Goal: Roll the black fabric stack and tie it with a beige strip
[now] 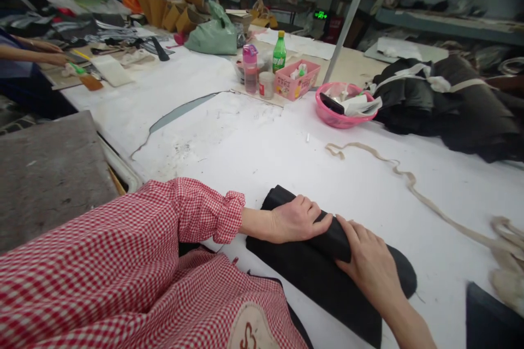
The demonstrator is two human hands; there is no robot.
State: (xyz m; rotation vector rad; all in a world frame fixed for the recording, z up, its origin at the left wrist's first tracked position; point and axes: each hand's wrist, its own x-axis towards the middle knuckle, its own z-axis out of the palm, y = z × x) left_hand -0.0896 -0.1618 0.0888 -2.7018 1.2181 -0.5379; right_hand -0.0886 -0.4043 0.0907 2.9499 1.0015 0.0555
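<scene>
A piece of black fabric lies before me on the white tabletop, with its far side rolled or folded over. My left hand is closed round the left part of that roll, knuckles up and thumb pointing right. Close beside it, my right hand grips the roll farther right, thumb on the near side and fingers over the top. The two hands almost touch. The fabric under both palms is hidden.
A beige strip trails along the right. Beyond stand a pink basin, a pink box, a green bottle and a jar. Dark cloth is heaped back right. A co-worker's hand shows far left, near a brush.
</scene>
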